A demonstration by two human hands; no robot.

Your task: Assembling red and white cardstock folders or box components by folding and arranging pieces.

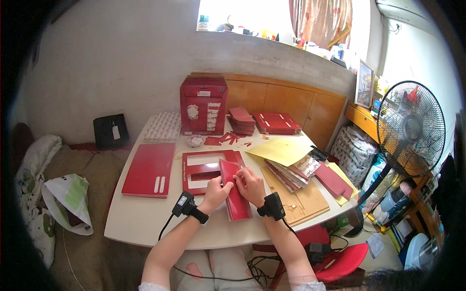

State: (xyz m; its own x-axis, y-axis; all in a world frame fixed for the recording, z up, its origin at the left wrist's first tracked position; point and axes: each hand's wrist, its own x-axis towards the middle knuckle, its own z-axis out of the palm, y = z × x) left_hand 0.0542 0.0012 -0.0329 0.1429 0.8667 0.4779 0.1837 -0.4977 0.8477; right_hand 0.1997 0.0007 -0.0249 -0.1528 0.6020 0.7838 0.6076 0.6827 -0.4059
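Observation:
A narrow folded piece of glossy red card (237, 203) stands tilted between my hands over the white table. My left hand (217, 193) grips its left edge, thumb against the card. At the upper right part of the card, my right hand (250, 185) has its fingers bent and pinched together; its fingertips partly hide what they grip. Just behind lies a red card sheet with cut-out windows (187, 167). To the left is a stack of flat red card (149, 169) with two pale slots. A tan die-cut board (303, 208) lies to the right.
Yellow sheets (281, 151) and patterned card pieces (290, 175) overlap at the right. Farther back stand a tall red box (204, 109), stacked red cards (241, 121), a small bowl (195, 140) and red scraps (228, 139). A black fan (411, 127) stands right; a red stool (347, 262) sits below.

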